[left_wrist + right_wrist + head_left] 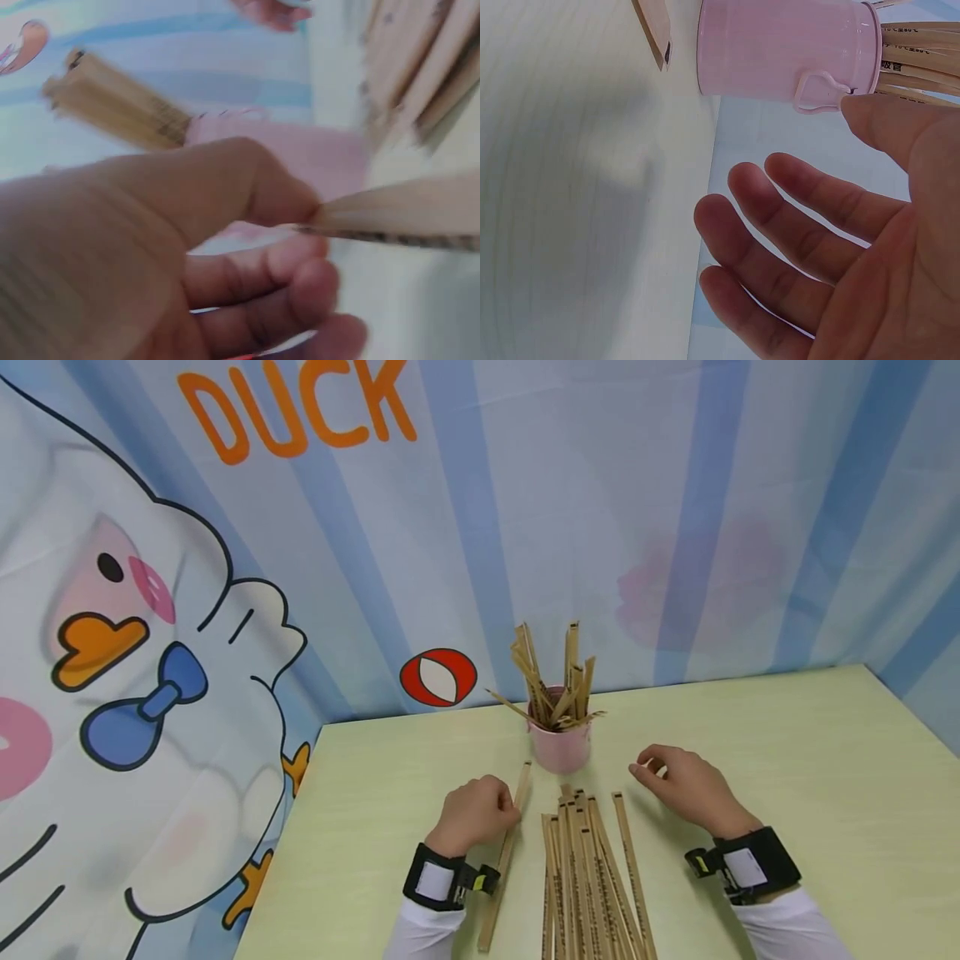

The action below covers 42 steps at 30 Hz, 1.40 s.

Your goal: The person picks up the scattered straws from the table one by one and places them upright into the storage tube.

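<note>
Pink handled bucket [559,752] holds some slim brown paper-wrapped straws [573,647]; prob. part-done: loose bunch [573,860] lies out in front on pale-yellow surface [795,760]. L grip [472,814] pinches one straw [494,910] left of bunch; R grip [688,787] relaxed, holds nothing.

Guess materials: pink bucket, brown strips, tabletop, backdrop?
Pink bucket: painted metal or plastic, fairly glossy; pale highlights, can't tell which.
Brown strips: likely kraft-type paper sleeves, matte; flat, tan, printed.
Tabletop: wood or wood-look laminate; faint grain lines.
Backdrop: probably printed fabric, mostly matte; soft wrinkles.
</note>
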### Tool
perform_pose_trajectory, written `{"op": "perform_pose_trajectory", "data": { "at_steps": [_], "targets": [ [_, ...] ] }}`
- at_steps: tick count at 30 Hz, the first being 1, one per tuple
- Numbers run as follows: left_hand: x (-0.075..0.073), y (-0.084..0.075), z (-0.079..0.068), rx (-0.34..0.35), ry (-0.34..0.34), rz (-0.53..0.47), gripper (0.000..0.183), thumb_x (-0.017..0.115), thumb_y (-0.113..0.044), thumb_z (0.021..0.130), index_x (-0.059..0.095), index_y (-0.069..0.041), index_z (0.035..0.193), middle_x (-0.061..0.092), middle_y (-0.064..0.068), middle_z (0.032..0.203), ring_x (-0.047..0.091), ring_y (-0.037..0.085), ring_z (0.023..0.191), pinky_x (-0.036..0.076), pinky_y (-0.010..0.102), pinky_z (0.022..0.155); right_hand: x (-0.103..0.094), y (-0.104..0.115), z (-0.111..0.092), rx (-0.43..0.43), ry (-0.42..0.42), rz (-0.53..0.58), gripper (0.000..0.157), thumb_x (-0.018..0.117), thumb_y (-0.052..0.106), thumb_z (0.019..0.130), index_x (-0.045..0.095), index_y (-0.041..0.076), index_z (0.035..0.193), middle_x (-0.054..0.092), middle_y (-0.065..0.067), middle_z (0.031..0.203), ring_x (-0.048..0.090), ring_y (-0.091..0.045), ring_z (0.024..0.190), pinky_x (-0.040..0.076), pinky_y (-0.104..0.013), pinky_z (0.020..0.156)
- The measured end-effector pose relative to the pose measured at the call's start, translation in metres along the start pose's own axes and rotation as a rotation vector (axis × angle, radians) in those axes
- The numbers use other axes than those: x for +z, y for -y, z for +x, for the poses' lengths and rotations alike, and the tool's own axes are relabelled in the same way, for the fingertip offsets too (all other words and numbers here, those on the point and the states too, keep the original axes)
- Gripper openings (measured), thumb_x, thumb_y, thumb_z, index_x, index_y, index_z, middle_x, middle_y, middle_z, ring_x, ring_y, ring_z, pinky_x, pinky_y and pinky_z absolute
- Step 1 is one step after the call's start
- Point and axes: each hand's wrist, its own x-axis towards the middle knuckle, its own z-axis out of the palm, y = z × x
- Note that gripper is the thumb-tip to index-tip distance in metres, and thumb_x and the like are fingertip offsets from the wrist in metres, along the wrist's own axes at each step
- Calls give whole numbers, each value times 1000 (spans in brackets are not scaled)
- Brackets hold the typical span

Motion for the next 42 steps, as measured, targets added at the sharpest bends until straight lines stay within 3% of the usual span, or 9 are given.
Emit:
{"op": "perform_pose_trajectory", "data": {
  "at_steps": [3,9,17,21,25,32,37,42],
  "targets": [
    [-13,4,-1,-19,-122,-53,15,60,-20,78,57,-19,64,48,-9,54,45,8,48,35,25,43,1,0,0,-7,10,5,38,51,42,92,65,9,104,66,-7,93,58,-12,73,45,-32,58],
    [-36,1,-3,-15,-453,-205,11,62,-26,82,62,-18,74,54,-8,62,49,8,56,42,26,48,1,2,0,-5,15,6,37,52,41,92,65,9,104,66,-7,93,59,-13,72,45,-32,57],
    [-72,-4,-23,152,-801,-360,6,65,-15,83,66,-8,83,61,-2,68,52,9,60,49,28,53,4,4,2,-18,15,12,38,52,42,92,65,9,106,66,-6,92,59,-13,73,46,-32,58],
    [-90,-9,-25,251,-926,-386,5,65,-7,82,65,-3,83,62,3,69,52,12,56,48,30,51,4,5,1,-16,19,13,40,51,43,92,65,9,106,66,-6,92,59,-13,74,46,-32,58],
    [-109,-19,-15,326,-971,-408,6,64,-7,83,64,-2,84,61,5,70,51,12,55,46,30,51,2,5,0,-6,17,9,41,50,44,93,64,8,107,66,-7,93,60,-15,75,46,-33,59],
    [-130,-38,10,434,-976,-416,14,60,-18,88,65,-6,90,62,3,78,52,9,55,45,29,52,0,4,0,-3,18,4,42,50,44,93,64,8,107,66,-9,94,60,-15,74,46,-33,58],
    [-129,-44,37,444,-1021,-345,21,59,-25,90,68,-6,92,65,4,79,52,9,53,43,28,49,0,3,1,1,24,10,40,51,42,93,64,8,107,66,-9,94,60,-15,74,47,-34,58],
    [-116,-45,61,422,-1044,-319,22,59,-26,90,68,-6,92,67,3,79,47,8,49,40,28,46,0,2,0,1,24,6,41,50,43,93,64,8,107,66,-9,95,61,-16,75,47,-34,59]
  ]
}}
